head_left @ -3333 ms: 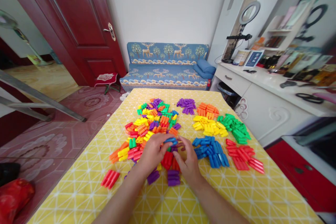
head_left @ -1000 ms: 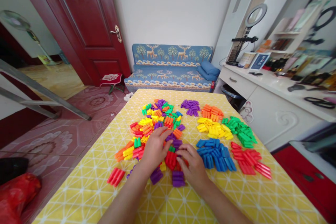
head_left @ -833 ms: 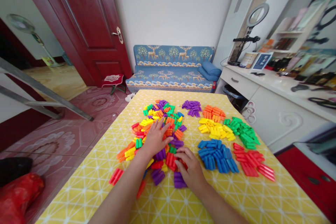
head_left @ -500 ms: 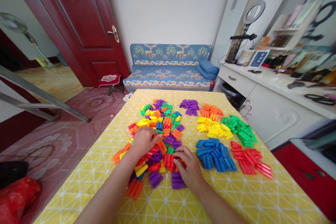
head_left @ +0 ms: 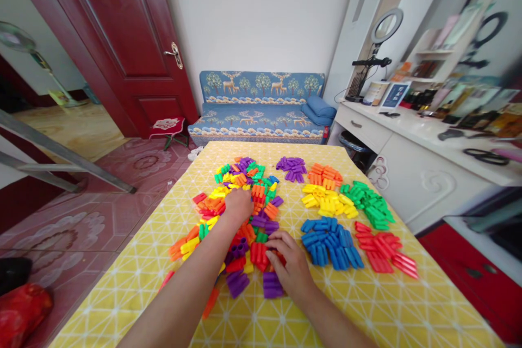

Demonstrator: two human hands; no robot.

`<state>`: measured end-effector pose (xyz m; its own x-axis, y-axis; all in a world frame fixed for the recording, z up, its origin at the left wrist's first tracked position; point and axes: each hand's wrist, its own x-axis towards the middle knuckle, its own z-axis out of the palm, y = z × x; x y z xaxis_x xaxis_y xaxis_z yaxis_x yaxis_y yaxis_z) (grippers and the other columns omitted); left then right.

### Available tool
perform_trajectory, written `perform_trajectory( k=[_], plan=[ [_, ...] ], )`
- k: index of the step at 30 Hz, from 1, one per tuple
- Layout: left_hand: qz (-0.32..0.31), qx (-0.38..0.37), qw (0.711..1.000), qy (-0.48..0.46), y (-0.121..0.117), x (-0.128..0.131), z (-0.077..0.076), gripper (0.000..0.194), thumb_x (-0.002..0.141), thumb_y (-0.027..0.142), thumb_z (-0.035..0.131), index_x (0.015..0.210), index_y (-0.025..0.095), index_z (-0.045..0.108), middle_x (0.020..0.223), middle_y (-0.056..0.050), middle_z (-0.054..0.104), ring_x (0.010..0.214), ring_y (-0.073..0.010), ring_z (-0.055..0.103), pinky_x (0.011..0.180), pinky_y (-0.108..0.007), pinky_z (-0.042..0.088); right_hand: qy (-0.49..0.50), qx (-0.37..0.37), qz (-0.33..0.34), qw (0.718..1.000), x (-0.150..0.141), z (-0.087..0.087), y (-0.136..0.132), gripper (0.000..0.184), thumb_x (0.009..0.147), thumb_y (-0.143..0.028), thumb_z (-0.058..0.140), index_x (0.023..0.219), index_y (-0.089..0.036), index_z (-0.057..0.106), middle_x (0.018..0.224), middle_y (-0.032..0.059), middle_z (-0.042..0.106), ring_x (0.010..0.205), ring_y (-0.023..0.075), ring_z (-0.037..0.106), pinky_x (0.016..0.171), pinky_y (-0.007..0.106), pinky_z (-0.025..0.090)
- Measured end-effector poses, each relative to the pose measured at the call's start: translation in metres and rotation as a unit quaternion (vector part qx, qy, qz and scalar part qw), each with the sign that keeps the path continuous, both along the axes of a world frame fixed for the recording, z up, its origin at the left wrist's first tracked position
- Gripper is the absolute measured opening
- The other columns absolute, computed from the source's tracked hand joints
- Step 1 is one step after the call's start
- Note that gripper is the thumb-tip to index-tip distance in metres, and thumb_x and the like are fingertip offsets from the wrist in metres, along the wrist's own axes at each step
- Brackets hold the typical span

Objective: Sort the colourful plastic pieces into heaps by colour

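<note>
A mixed heap of small ribbed plastic tube blocks (head_left: 235,283) in red, orange, yellow, green, blue and purple lies on the left half of the table. My left hand (head_left: 240,207) reaches down into the middle of this heap, its fingertips hidden behind the hand. At the heap's right edge, my right hand (head_left: 291,263) is curled with thumb and fingers around a red block (head_left: 278,255), mostly covered by them. Just left of it sits another red block (head_left: 259,255), with a purple block (head_left: 272,285) below.
Single-colour piles lie to the right: purple (head_left: 291,168), orange (head_left: 325,175), yellow (head_left: 329,201), green (head_left: 369,204), blue (head_left: 332,243) and red (head_left: 385,247). A yellow patterned cloth (head_left: 326,310) covers the table. Beyond are a blue sofa (head_left: 261,114) and a white dresser (head_left: 428,152).
My left hand has moved forward and slightly right, deeper into the mixed heap, uncovering blocks on its left side. My right hand has stayed nearly in place. The view has shifted slightly.
</note>
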<state>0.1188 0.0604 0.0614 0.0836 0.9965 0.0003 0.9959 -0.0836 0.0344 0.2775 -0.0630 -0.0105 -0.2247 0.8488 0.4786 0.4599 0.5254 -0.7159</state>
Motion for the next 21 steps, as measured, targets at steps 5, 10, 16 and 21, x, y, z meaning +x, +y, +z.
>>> perform_trajectory(
  k=[5, 10, 16, 21],
  plan=[
    [0.026, -0.009, 1.000, 0.002, 0.000, 0.005, -0.001, 0.032, 0.078, 0.012, 0.051, 0.106, 0.014, 0.069, 0.105, -0.018, 0.068, 0.101, -0.0301, 0.065, 0.079, -0.038, 0.053, 0.003, 0.006, -0.002, 1.000, 0.000, 0.000, 0.001, 0.017, 0.086, -0.013, 0.054, 0.096, -0.021, 0.065, 0.103, 0.0067, 0.059, 0.100, 0.0190, 0.058, 0.088, 0.031, 0.049],
    [0.006, 0.001, 1.000, -0.016, -0.009, -0.007, -0.005, 0.041, 0.076, 0.020, 0.059, 0.116, 0.029, 0.066, 0.114, -0.011, 0.064, 0.106, -0.0272, 0.061, 0.082, -0.033, 0.052, 0.001, 0.011, -0.005, 1.000, 0.000, 0.003, 0.001, 0.018, 0.085, -0.013, 0.053, 0.095, -0.022, 0.066, 0.102, 0.0065, 0.060, 0.099, 0.0192, 0.059, 0.087, 0.032, 0.049],
    [0.012, 0.014, 0.999, -0.032, -0.005, -0.008, -0.013, 0.040, 0.079, 0.016, 0.053, 0.113, 0.030, 0.068, 0.110, -0.010, 0.067, 0.106, -0.0266, 0.062, 0.082, -0.034, 0.051, -0.008, 0.005, -0.006, 1.000, 0.000, 0.003, 0.000, 0.018, 0.085, -0.013, 0.054, 0.096, -0.022, 0.066, 0.103, 0.0067, 0.060, 0.100, 0.0193, 0.058, 0.088, 0.032, 0.049],
    [0.021, 0.027, 0.998, -0.051, -0.004, -0.012, -0.017, 0.034, 0.081, 0.025, 0.055, 0.111, 0.027, 0.068, 0.105, -0.010, 0.070, 0.103, -0.0265, 0.064, 0.084, -0.035, 0.051, -0.002, 0.009, -0.008, 1.000, 0.000, 0.002, 0.000, 0.017, 0.085, -0.013, 0.053, 0.094, -0.022, 0.066, 0.101, 0.0067, 0.060, 0.099, 0.0193, 0.058, 0.087, 0.032, 0.049]
  ],
)
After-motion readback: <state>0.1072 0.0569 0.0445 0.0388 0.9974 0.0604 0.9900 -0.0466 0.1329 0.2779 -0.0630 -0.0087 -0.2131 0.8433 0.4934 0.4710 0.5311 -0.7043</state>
